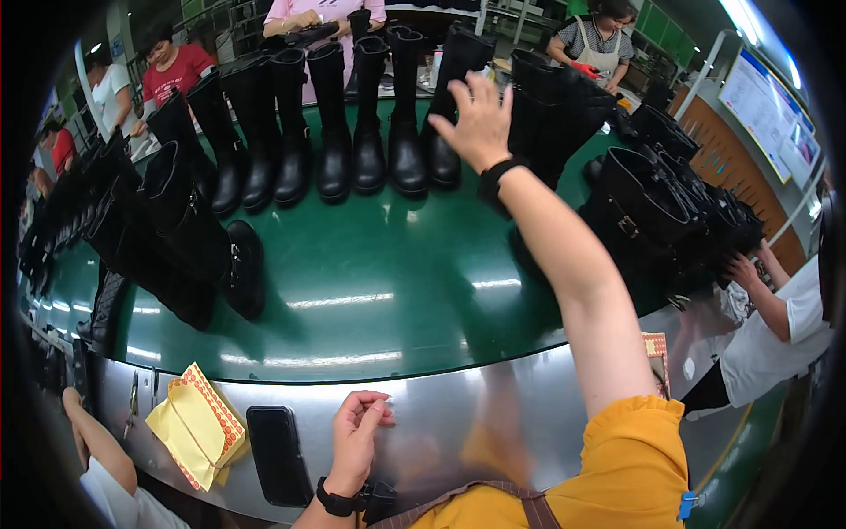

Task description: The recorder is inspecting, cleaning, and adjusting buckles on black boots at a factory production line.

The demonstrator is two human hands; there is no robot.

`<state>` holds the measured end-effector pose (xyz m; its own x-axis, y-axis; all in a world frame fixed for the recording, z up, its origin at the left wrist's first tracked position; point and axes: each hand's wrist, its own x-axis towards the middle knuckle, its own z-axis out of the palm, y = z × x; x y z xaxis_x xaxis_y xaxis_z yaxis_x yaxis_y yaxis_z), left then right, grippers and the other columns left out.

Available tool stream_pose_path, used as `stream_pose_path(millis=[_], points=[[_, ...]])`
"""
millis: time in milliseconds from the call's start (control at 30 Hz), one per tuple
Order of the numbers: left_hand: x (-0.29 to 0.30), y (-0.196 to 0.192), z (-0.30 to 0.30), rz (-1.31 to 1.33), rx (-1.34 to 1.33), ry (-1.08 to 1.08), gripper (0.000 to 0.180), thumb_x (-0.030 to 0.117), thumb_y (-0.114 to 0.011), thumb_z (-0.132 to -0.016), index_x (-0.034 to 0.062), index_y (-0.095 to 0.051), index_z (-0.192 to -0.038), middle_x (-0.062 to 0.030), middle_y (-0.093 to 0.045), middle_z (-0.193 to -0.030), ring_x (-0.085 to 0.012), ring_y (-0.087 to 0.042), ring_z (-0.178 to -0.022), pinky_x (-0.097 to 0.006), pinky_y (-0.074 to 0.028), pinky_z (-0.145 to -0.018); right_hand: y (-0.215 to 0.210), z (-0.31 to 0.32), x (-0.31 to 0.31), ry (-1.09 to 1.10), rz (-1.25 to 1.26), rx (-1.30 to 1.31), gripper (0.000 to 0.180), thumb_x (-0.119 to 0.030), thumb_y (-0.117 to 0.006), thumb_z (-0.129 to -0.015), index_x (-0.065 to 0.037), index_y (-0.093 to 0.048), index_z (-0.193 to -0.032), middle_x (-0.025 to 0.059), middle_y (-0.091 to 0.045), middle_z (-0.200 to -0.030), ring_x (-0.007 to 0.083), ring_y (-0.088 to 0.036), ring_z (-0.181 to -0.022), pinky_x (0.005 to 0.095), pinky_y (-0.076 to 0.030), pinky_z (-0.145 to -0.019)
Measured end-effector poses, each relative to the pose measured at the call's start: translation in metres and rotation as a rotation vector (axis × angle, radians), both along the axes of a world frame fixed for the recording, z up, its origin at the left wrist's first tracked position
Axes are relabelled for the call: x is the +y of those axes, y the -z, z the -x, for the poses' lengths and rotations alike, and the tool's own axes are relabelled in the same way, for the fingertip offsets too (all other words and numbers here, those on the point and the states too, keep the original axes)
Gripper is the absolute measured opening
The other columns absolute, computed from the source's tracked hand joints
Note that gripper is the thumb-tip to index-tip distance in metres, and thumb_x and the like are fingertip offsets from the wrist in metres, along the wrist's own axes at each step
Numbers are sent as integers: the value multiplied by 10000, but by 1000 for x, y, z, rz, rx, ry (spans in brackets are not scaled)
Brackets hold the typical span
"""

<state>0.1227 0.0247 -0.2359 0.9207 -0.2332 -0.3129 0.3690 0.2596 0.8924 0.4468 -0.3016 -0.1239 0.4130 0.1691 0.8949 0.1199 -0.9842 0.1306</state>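
Observation:
My right hand is stretched far out over the green table, fingers spread, with nothing in it. Just beside it stands a tall black boot; whether the fingertips touch it I cannot tell. My left hand is low over the steel edge, its fingers curled and the thumb against the index finger. A tiny pale bit shows at those fingertips, too small to name. Left of this hand lie a black phone and a yellow pad of sheets with orange round stickers.
Upright black boots form a row along the table's far side. More boots crowd the left and the right. Co-workers stand across the table; a person's hands touch boots at right, and another arm shows at lower left.

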Motion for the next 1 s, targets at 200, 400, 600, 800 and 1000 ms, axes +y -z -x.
stream_pose_path(millis=[200, 400, 600, 800, 1000], points=[[0, 1, 0, -50, -39, 1, 126, 98, -563, -933, 4, -601, -1006, -49, -611, -817, -118, -583, -749, -249, -473, -724, -134, 9, -73, 807, -88, 222, 844, -606, -749, -644, -229, -451, -1337, 167, -303, -1485, 418, -256, -1368, 729, -170, -1031], [1, 0, 0, -35, -26, 41, 138, 91, -574, -936, -4, -599, -1033, -42, -615, -891, -101, -587, -803, -249, -498, -749, -143, 15, -153, 954, -306, 751, 964, -572, -724, -669, -153, -348, -1451, 224, -465, -1389, 383, -454, -1282, 506, -366, -1053], [-3, 1, 1, -85, -36, 53, 149, 116, -566, -943, -2, -589, -1032, -52, -621, -866, -113, -590, -796, -246, -476, -766, -140, -2, -184, 817, -266, 774, 790, -608, -745, -664, -102, -605, -1255, 138, -586, -1289, 302, -557, -1202, 435, -441, -1001], [-1, 3, 2, -87, -80, 81, 148, 111, -558, -948, -2, -587, -1039, -58, -621, -917, -110, -589, -822, -246, -480, -777, -138, 3, -159, 822, -226, 683, 648, -498, -782, -698, -119, -638, -1205, 141, -608, -1257, 307, -577, -1174, 443, -476, -950], [-1, 5, 2, -131, -113, 98, 153, 114, -562, -947, -5, -599, -1035, -47, -627, -894, -102, -591, -805, -241, -483, -768, -126, 27, -134, 736, -375, 310, 451, -377, -717, -762, -156, -650, -1150, 121, -659, -1140, 310, -603, -1112, 428, -487, -917]])
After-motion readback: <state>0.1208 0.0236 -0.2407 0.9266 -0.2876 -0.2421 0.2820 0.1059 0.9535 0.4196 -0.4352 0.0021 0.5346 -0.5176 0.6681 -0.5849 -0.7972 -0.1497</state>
